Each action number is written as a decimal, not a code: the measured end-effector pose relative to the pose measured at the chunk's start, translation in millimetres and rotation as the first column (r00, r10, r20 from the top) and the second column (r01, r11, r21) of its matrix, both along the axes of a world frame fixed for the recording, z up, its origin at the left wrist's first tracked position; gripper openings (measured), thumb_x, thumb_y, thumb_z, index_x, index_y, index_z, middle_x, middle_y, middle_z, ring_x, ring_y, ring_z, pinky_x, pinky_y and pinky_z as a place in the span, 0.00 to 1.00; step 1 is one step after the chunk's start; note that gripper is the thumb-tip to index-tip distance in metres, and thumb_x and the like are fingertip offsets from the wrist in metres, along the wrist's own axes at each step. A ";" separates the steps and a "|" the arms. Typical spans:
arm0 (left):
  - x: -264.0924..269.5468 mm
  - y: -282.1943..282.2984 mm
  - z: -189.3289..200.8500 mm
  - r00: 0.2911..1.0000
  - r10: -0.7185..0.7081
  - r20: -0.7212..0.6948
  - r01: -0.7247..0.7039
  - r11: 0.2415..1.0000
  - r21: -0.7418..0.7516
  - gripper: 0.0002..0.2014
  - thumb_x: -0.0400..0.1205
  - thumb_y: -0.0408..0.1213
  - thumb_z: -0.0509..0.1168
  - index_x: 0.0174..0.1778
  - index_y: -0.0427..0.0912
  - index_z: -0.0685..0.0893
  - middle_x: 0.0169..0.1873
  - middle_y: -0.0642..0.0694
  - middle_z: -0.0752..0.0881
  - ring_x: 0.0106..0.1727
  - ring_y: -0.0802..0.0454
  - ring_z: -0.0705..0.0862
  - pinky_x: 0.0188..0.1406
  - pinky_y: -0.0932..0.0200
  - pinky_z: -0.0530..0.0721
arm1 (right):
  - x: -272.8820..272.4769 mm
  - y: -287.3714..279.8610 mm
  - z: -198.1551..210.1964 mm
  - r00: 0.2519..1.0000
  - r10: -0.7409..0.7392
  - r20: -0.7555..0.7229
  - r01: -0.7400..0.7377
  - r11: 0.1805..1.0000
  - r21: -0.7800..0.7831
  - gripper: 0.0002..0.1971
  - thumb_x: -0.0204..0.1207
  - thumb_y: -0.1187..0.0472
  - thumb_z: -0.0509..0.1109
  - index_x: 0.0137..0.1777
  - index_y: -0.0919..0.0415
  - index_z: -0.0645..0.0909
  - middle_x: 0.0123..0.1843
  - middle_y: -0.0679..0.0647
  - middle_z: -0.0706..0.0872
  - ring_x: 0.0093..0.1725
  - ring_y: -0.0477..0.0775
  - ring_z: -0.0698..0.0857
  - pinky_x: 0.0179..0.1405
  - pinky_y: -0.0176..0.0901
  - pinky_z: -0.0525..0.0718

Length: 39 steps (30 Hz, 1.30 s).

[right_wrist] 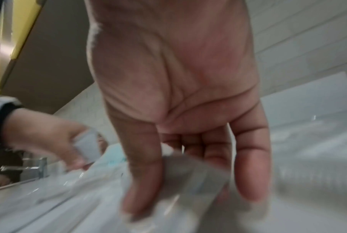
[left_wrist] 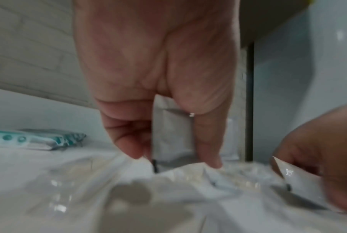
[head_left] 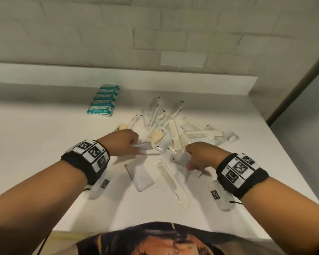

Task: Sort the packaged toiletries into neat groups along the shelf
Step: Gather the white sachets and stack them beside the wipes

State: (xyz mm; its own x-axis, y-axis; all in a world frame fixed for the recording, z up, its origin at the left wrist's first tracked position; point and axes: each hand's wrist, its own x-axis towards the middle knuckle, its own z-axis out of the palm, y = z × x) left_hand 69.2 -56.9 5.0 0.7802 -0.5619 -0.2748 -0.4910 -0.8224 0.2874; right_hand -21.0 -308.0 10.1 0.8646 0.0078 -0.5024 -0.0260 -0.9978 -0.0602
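2 hands (head_left: 162,150) on white sachets (head_left: 143,145)

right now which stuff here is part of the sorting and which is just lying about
Part of the job:
- teal packets, already lined up
- mixed pile of wrapped combs and toothbrushes
- white sachet in left hand
- clear packet in right hand

Just there:
- brick wall

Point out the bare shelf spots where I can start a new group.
Bare shelf lies left of the left hand, below the teal packet row. A narrower bare strip runs along the front edge. The middle is crowded with the loose pile of packets, reaching the right hand.
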 end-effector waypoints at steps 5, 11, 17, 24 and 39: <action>-33.0 2.1 0.4 0.960 -0.231 -0.156 0.252 0.959 0.129 0.15 0.70 0.52 0.75 0.40 0.46 0.79 0.57 0.53 0.79 0.56 0.52 0.79 0.53 0.56 0.80 | 24.9 -19.0 16.9 0.972 0.042 0.230 -0.065 0.993 0.093 0.10 0.73 0.60 0.72 0.40 0.54 0.71 0.40 0.48 0.79 0.42 0.53 0.77 0.29 0.39 0.68; -47.0 -4.6 -15.7 0.963 -0.270 -0.001 0.261 0.929 0.262 0.20 0.67 0.50 0.75 0.29 0.52 0.67 0.53 0.55 0.74 0.55 0.52 0.73 0.44 0.57 0.77 | 9.0 -12.2 4.8 0.975 0.220 0.025 -0.222 0.970 0.100 0.15 0.71 0.52 0.77 0.43 0.55 0.73 0.48 0.51 0.85 0.42 0.51 0.77 0.46 0.47 0.79; -46.8 -15.2 -6.4 0.988 -0.134 -0.077 0.151 0.946 0.287 0.22 0.69 0.49 0.75 0.55 0.55 0.75 0.50 0.53 0.80 0.51 0.52 0.79 0.50 0.55 0.78 | -13.8 -78.2 30.7 0.984 -0.128 0.126 0.072 0.922 0.380 0.14 0.72 0.65 0.75 0.37 0.50 0.72 0.39 0.48 0.82 0.37 0.49 0.80 0.36 0.42 0.77; -28.8 -56.5 24.6 0.996 -0.090 0.008 0.088 0.989 0.121 0.15 0.74 0.55 0.71 0.47 0.49 0.79 0.45 0.51 0.81 0.46 0.50 0.81 0.41 0.57 0.77 | -36.0 -174.0 31.2 0.755 -0.632 0.175 0.458 0.699 0.549 0.10 0.74 0.64 0.74 0.52 0.62 0.78 0.40 0.61 0.84 0.34 0.56 0.81 0.33 0.43 0.79; -28.6 -156.0 -6.8 0.875 -0.452 -0.173 0.470 0.879 0.080 0.16 0.75 0.54 0.67 0.55 0.52 0.82 0.75 0.51 0.73 0.65 0.49 0.79 0.61 0.49 0.81 | -14.6 -121.8 -0.7 0.875 -0.480 0.061 0.404 0.794 0.454 0.44 0.66 0.62 0.80 0.80 0.41 0.64 0.76 0.49 0.74 0.69 0.54 0.77 0.65 0.45 0.78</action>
State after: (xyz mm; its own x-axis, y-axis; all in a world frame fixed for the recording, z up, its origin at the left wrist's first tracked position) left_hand 40.6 -212.8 -1.8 0.3872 -0.8050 -0.4495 -0.7827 -0.5447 0.3013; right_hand -35.5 -429.8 9.4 0.8938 -0.2212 -0.3902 -0.4094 -0.7575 -0.5085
